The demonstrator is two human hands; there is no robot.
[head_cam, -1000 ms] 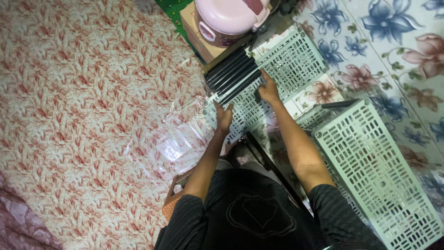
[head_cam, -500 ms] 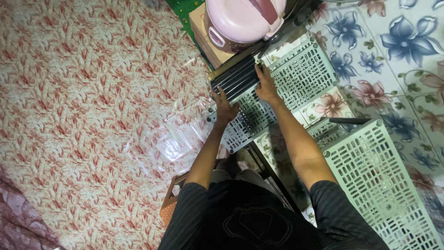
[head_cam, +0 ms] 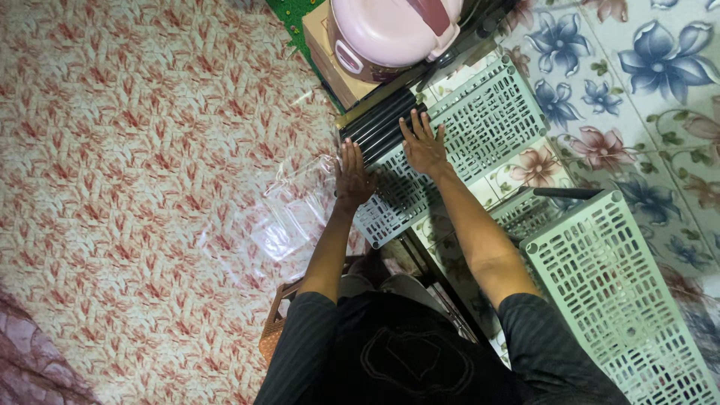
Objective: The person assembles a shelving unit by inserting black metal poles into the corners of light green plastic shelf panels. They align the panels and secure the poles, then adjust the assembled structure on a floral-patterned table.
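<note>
Black tubes [head_cam: 379,124] lie on slotted shelf panel [head_cam: 480,120]; both hands' fingers [head_cam: 414,126] spread flat.

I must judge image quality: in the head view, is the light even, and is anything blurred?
Head view: dim, soft light, no hard shadows; glare only on the clear plastic bag; both hands, left and right, slightly soft on the green slotted panel.

Black rods [head_cam: 379,126] bundled side by side, seemingly atop pale green slotted panel [head_cam: 480,120]
</note>
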